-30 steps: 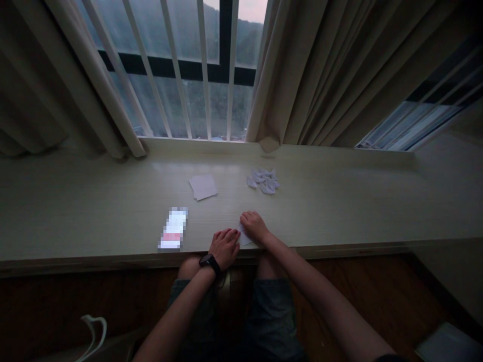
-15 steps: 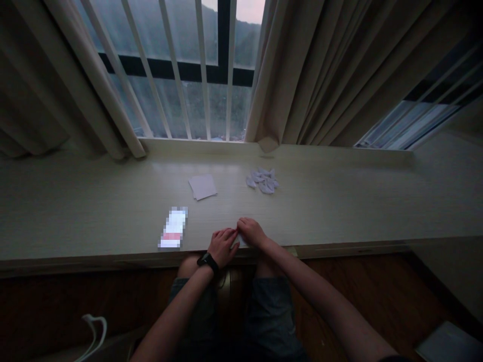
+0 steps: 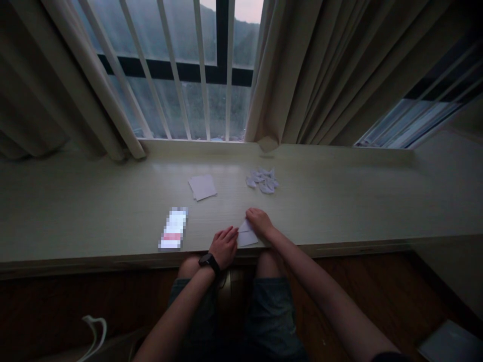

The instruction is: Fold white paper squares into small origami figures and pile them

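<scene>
A small white paper (image 3: 248, 238) with a crease across it lies at the front edge of the pale ledge (image 3: 339, 201). My left hand (image 3: 224, 246), with a dark watch on its wrist, rests flat at the paper's left side, fingers extended. At the paper's upper right, my right hand (image 3: 258, 221) has its fingers curled together at the edge; the paper's corner there is partly hidden. Farther back sit a stack of square white sheets (image 3: 204, 187) and, right of it, a cluster of small folded white papers (image 3: 263, 180).
A phone (image 3: 173, 229) with a lit, blurred screen lies left of my hands. Behind the ledge are a barred window (image 3: 181, 105) and beige curtains (image 3: 302, 75). A white strap (image 3: 98, 332) shows at lower left, a flat grey object (image 3: 451, 342) at lower right.
My right hand has moved up and right, away from my left hand, and more of the white paper shows between them. My left hand's fingers lie flatter.
</scene>
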Tool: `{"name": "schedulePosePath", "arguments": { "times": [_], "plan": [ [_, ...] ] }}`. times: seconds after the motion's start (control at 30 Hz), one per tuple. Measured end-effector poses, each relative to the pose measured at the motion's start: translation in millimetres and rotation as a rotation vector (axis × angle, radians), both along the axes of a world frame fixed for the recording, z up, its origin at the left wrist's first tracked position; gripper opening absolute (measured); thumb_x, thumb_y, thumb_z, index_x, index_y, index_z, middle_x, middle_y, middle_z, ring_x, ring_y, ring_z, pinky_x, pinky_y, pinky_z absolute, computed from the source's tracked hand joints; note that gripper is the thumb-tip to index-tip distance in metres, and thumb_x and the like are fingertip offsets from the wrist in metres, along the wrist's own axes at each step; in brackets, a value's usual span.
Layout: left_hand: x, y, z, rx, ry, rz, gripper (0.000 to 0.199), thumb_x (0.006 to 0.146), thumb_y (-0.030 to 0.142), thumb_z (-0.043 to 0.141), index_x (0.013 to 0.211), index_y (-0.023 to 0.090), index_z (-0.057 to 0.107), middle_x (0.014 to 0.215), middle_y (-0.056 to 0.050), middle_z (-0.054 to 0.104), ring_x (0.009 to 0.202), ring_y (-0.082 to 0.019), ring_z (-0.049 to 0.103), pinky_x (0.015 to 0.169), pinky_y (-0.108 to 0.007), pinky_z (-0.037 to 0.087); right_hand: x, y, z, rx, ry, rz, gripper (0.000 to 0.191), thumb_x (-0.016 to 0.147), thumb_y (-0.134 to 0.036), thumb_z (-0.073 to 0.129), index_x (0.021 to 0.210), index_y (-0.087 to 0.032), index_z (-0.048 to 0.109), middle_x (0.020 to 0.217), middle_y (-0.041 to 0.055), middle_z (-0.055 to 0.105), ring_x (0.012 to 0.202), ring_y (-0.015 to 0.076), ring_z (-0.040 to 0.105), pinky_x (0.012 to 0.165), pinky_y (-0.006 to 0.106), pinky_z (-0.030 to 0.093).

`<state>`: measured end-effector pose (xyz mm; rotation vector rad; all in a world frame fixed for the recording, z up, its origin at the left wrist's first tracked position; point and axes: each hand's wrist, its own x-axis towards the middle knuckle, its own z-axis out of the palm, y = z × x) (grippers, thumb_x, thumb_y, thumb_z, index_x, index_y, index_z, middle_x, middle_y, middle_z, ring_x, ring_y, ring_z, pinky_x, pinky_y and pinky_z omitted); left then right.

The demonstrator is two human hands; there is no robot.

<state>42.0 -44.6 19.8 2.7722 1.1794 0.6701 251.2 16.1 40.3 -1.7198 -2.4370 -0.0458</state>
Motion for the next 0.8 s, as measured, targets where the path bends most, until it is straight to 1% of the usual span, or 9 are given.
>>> {"name": "schedulePosePath", "arguments": {
  "times": [0.07,0.13,0.27,0.33,0.37,0.47,0.57,0.7,0.8],
  "plan": [
    [2,-1,-1.2,0.012,0.014,-0.009,0.039,0.088,0.019,0.043,0.127,0.018,0.051,0.133,-0.008,0.051,0.129,-0.021,0.039,0.103,-0.040,0.031,3,-7,4.2,0.009,0.062,-0.071,0.009,0.085,-0.015,0.050,0.088,-0.016,0.059,0.089,0.0099,0.063,0.085,0.0204,0.054,0.078,0.030,0.038],
    [5,-3,-2.3,0.015,0.032,-0.002,0.040,0.089,0.019,0.041,0.129,0.015,0.049,0.134,-0.009,0.050,0.130,-0.021,0.037,0.104,-0.041,0.030,4,-25,5.3,0.031,0.167,-0.075,0.011,0.086,-0.023,0.053,0.092,-0.017,0.059,0.095,0.0102,0.063,0.091,0.0213,0.055,0.083,0.031,0.040],
    [15,-12,-2.5,0.018,0.081,0.040,0.039,0.090,0.023,0.037,0.122,0.008,0.053,0.136,-0.014,0.048,0.132,-0.026,0.034,0.104,-0.043,0.029,3,-80,-5.3,0.033,0.321,0.122,0.053,0.076,-0.045,0.065,0.120,-0.018,0.053,0.124,0.0123,0.056,0.115,0.0262,0.048,0.099,0.040,0.035],
    [19,-18,-0.5,0.023,0.100,0.045,0.037,0.090,0.024,0.038,0.116,0.005,0.056,0.138,-0.017,0.044,0.133,-0.028,0.033,0.104,-0.044,0.029,2,-103,-15.0,0.008,0.311,0.206,0.068,0.075,-0.047,0.065,0.133,-0.018,0.043,0.136,0.0134,0.046,0.128,0.0290,0.037,0.105,0.046,0.031],
    [20,-20,1.0,0.025,0.107,0.038,0.036,0.090,0.024,0.038,0.113,0.005,0.058,0.138,-0.018,0.043,0.133,-0.028,0.032,0.104,-0.044,0.029,1,-111,-20.0,-0.002,0.295,0.213,0.070,0.076,-0.045,0.065,0.136,-0.019,0.040,0.139,0.0134,0.043,0.131,0.0297,0.034,0.106,0.049,0.028],
    [15,-19,6.2,0.020,0.135,-0.057,0.035,0.090,0.024,0.038,0.113,0.006,0.058,0.138,-0.018,0.043,0.134,-0.027,0.030,0.105,-0.042,0.028,1,-119,-32.3,-0.006,0.258,0.226,0.062,0.081,-0.035,0.060,0.137,-0.018,0.040,0.141,0.0134,0.041,0.134,0.0293,0.029,0.109,0.052,0.023],
    [4,-8,10.3,-0.005,0.174,-0.217,0.040,0.089,0.024,0.040,0.126,0.011,0.049,0.137,-0.014,0.046,0.133,-0.024,0.033,0.107,-0.041,0.026,2,-115,-37.2,0.011,0.248,0.239,0.055,0.082,-0.028,0.058,0.134,-0.016,0.043,0.138,0.0139,0.045,0.134,0.0287,0.031,0.109,0.052,0.024],
    [-8,7,15.2,-0.034,0.199,-0.279,0.043,0.090,0.027,0.040,0.131,0.015,0.044,0.134,-0.011,0.048,0.127,-0.023,0.039,0.105,-0.041,0.029,1,-111,-34.9,0.064,0.240,0.259,0.048,0.082,-0.018,0.055,0.129,-0.017,0.049,0.132,0.0132,0.051,0.131,0.0290,0.034,0.108,0.053,0.025],
    [-10,10,20.5,-0.049,0.217,-0.284,0.041,0.089,0.028,0.042,0.128,0.015,0.045,0.124,-0.013,0.053,0.118,-0.024,0.045,0.100,-0.041,0.035,-3,-109,-32.3,0.106,0.263,0.263,0.043,0.081,-0.013,0.053,0.123,-0.019,0.055,0.126,0.0107,0.057,0.127,0.0278,0.039,0.106,0.051,0.028]
  ]
}}
